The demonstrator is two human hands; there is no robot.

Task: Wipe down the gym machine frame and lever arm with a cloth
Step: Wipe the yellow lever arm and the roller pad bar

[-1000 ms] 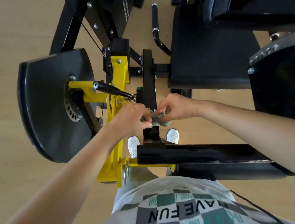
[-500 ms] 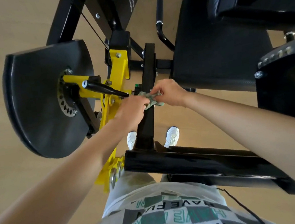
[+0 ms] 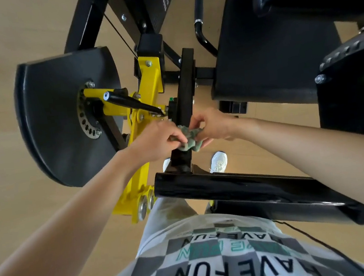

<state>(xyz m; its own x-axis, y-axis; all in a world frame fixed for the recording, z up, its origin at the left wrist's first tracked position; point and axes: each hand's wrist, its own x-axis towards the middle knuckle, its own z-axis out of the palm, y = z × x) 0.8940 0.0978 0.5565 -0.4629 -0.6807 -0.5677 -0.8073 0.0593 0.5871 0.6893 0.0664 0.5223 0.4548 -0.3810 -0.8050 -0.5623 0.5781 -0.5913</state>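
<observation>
Cloth (image 3: pixel 189 138) pinched in both my left hand (image 3: pixel 156 140) and right hand (image 3: pixel 211 127) against the lever arm (image 3: pixel 184 80); left knuckles may scrape the bolts of the yellow bracket (image 3: pixel 149 82) just beside them.

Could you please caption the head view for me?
Left hand and right hand hold a crumpled green cloth against the machine's black bar.

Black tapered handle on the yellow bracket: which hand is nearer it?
Left. The left hand is close by the tip of the handle; the right hand is across the black upright bar, farther off.
</observation>
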